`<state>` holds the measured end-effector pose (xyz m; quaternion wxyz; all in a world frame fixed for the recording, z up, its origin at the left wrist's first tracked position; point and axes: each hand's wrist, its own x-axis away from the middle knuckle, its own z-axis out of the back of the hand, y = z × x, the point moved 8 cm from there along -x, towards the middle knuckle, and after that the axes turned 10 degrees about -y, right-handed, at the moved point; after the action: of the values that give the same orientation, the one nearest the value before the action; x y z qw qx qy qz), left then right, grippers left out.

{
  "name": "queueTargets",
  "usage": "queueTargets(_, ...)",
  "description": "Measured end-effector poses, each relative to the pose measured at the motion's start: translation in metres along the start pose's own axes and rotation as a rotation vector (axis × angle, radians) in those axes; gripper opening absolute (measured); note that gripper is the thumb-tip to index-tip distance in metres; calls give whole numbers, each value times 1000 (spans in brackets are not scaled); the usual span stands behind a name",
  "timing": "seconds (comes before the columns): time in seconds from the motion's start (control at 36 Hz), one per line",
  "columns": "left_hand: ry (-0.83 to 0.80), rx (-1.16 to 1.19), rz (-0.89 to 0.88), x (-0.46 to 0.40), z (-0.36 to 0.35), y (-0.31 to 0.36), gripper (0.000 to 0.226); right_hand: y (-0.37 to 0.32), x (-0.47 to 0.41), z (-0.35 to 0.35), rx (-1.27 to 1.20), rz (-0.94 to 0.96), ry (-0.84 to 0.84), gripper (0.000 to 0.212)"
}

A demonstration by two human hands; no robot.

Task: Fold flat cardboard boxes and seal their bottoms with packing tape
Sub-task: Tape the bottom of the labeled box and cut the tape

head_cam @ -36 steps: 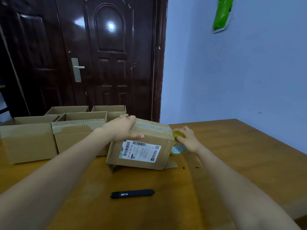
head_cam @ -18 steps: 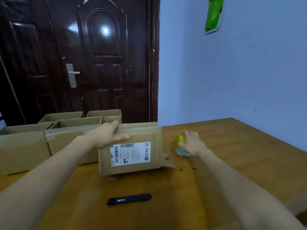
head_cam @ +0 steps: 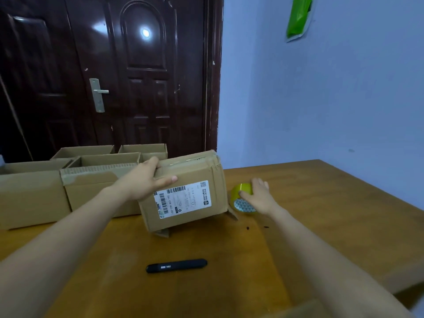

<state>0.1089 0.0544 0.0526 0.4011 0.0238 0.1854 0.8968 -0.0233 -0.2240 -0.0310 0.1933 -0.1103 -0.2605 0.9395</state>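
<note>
A folded cardboard box (head_cam: pixel 202 180) with a white shipping label stands tilted on the wooden table (head_cam: pixel 321 203), its taped bottom face turned up. My left hand (head_cam: pixel 146 180) grips the box's upper left edge, thumb on the labelled side. To the right of the box, my right hand (head_cam: pixel 258 195) rests on a yellow-green roll of packing tape (head_cam: pixel 242 191) that lies on the table, fingers curled over it.
Several open, assembled cardboard boxes (head_cam: pixel 91 180) stand in rows at the left back of the table. A black utility knife (head_cam: pixel 176 265) lies in front of me. A dark door (head_cam: pixel 137 76) and a blue wall (head_cam: pixel 321 99) stand behind.
The box has been tipped and turned under my left hand, its right end now raised. My right hand stays on the tape roll, which has come out from beside the box.
</note>
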Motion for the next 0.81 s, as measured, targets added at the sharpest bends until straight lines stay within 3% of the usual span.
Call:
queueTargets(0.25,33,-39,-15,3,5,11,58,-11,30,-11,106,112,-163,31)
queueTargets(0.36,18,-63,-31,4,4,19,58,-14,42,-24,289,70,-348,30)
queueTargets(0.47,8,-88,-31,5,6,23,56,-16,55,-37,631,72,-542,34)
queueTargets(0.56,-4,-84,-21,6,6,22,59,-11,59,-38,558,-11,-700,41)
queueTargets(0.61,-12,-92,-23,7,6,22,68,-19,51,-22,288,-43,-602,43)
queueTargets(0.75,-89,-222,-26,7,2,26,86,-63,34,53,-127,90,107,40)
queueTargets(0.81,-122,-261,-15,7,1,26,83,-87,32,65,-225,148,189,36)
